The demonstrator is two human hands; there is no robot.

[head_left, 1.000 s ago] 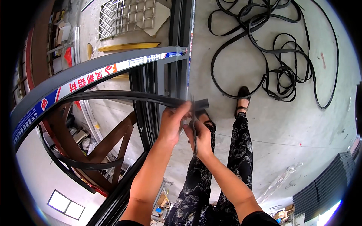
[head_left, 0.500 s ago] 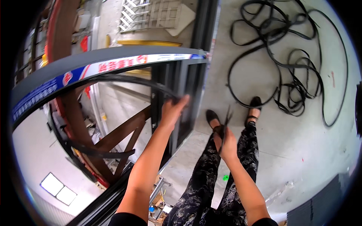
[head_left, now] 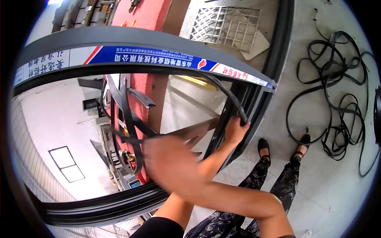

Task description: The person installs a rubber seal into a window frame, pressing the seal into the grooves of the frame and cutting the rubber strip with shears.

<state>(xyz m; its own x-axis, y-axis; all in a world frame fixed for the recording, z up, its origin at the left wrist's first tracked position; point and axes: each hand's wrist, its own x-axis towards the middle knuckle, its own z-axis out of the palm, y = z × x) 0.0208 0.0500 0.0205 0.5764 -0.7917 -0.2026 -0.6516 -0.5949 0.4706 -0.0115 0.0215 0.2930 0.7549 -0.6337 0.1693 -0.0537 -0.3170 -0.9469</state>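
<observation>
My left hand is closed around the end of a black rubber sealing strip, by the right upright of a dark grey metal window frame. From there the strip runs up along the inside of the frame's top bar. My right arm crosses over the left one, and my right hand is smeared by motion inside the frame opening. Loose black loops of strip hang just left of it; one dark length reaches the blurred fingers. Whether they grip it is unclear.
Tangled black strip lies on the grey floor at the right, close to my feet. A white metal grille lies beyond the frame. Through the opening show a red beam, brown bracing and a white wall with a window.
My right hand has swung from above my legs leftward across my left arm into the frame opening. My left hand keeps hold of the strip by the upright. The view has shifted left.
</observation>
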